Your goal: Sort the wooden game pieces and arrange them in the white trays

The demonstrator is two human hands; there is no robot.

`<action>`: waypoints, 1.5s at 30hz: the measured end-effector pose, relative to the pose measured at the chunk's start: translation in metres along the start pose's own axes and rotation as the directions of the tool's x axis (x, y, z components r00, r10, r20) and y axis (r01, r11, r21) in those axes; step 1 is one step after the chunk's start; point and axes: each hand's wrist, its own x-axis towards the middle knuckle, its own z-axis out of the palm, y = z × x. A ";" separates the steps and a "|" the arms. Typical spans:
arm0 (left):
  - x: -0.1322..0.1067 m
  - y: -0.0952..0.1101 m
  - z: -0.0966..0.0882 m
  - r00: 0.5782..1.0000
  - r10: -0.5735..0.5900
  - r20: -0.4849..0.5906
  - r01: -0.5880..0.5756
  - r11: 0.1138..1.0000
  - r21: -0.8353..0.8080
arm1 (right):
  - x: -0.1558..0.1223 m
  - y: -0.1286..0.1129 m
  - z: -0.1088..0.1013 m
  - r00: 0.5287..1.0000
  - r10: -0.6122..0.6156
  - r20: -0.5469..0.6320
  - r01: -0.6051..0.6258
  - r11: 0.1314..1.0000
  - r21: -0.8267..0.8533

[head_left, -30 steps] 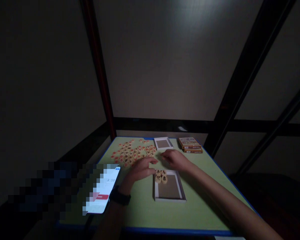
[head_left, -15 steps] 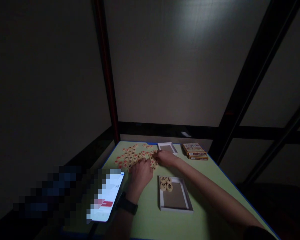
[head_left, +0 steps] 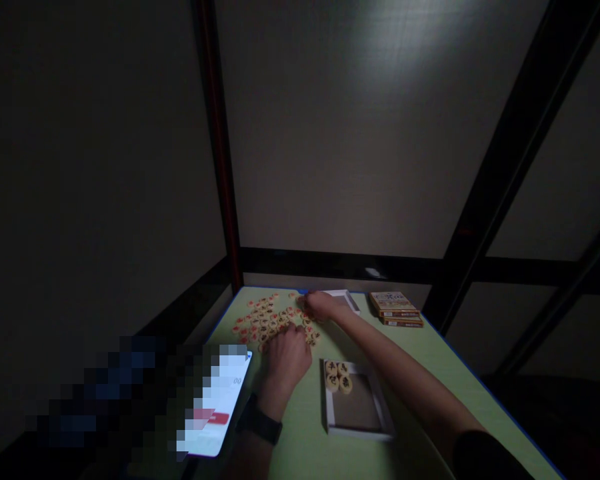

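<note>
Round wooden xiangqi pieces [head_left: 265, 323] with red and black characters lie loosely spread on the green table. My left hand [head_left: 289, 353], with a dark band on its wrist, rests at the near side of the spread, fingers curled down; their tips and anything in them are hidden. Farther out, my right hand [head_left: 320, 305] reaches to the far right of the pieces with its fingers bent together. What it may hold cannot be made out. An open shallow box [head_left: 334, 432] with white walls lies nearer me, with several black-marked pieces [head_left: 339, 377] grouped in its far left corner.
Behind my right hand is a second shallow white tray [head_left: 353, 301], partly covered. Stacked printed boxes [head_left: 394, 307] stand at the far right. A lit phone [head_left: 223, 400] is at the near left. Walls close off the table [head_left: 300, 447] at its back and left.
My right hand has moved slightly farther out, toward the far edge of the pieces. My left hand stays over the near pieces. The whole view has shifted a little.
</note>
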 end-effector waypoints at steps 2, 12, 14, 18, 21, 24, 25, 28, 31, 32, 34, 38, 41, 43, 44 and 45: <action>0.000 0.000 -0.001 1.000 0.004 0.010 -0.004 1.000 -0.014 | 0.003 -0.005 -0.001 1.000 -0.006 0.019 0.007 1.000 -0.027; -0.001 0.001 -0.001 0.999 -0.026 -0.036 0.023 0.997 -0.070 | 0.005 -0.011 -0.001 0.999 -0.040 -0.012 0.039 0.997 -0.063; 0.003 0.001 -0.001 0.996 -0.070 -0.054 0.061 0.986 -0.153 | -0.001 -0.012 -0.003 0.997 -0.054 -0.059 0.051 0.998 -0.047; 0.017 0.001 0.005 0.981 -0.185 -0.055 0.128 0.838 -0.531 | -0.036 -0.011 -0.007 0.974 -0.102 -0.202 0.108 0.994 0.020; 0.022 0.005 0.014 0.982 -0.148 0.114 0.168 0.433 -0.886 | -0.079 -0.008 -0.003 0.866 -0.175 -0.468 0.293 0.937 0.190; 0.016 0.014 0.020 0.986 0.064 0.153 0.152 0.015 -0.988 | -0.122 -0.007 0.007 0.781 -0.171 -0.601 0.396 0.880 0.264; 0.012 0.017 0.021 0.981 0.129 0.141 0.150 -0.063 -0.987 | -0.134 -0.007 0.011 0.762 -0.156 -0.628 0.404 0.873 0.273; 0.003 0.023 0.022 0.957 0.254 0.142 0.181 -0.138 -0.974 | -0.159 -0.010 0.023 0.709 -0.121 -0.695 0.396 0.884 0.250; 0.000 0.025 0.023 0.934 0.320 0.160 0.210 -0.126 -0.970 | -0.170 -0.012 0.031 0.658 -0.081 -0.749 0.399 0.881 0.256; 0.000 0.024 0.023 0.928 0.332 0.169 0.219 -0.122 -0.968 | -0.172 -0.012 0.032 0.637 -0.053 -0.769 0.404 0.873 0.275; 0.000 0.022 0.022 0.920 0.342 0.192 0.245 -0.121 -0.962 | -0.176 -0.012 0.033 0.591 0.032 -0.806 0.401 0.855 0.328; 0.000 0.017 0.018 0.905 0.351 0.241 0.306 -0.141 -0.942 | -0.179 -0.010 0.031 0.531 0.152 -0.834 0.382 0.835 0.395; -0.001 0.016 0.015 0.900 0.353 0.256 0.329 -0.164 -0.930 | -0.178 -0.010 0.030 0.535 0.148 -0.831 0.411 0.815 0.409; -0.001 0.016 0.014 0.900 0.359 0.247 0.327 -0.183 -0.927 | -0.177 -0.011 0.031 0.547 0.156 -0.823 0.418 0.800 0.430; -0.001 0.016 0.013 0.901 0.363 0.238 0.321 -0.189 -0.928 | -0.177 -0.012 0.032 0.554 0.160 -0.817 0.417 0.796 0.438; -0.002 0.016 0.013 0.901 0.367 0.230 0.315 -0.192 -0.929 | -0.177 -0.013 0.032 0.559 0.158 -0.814 0.416 0.795 0.441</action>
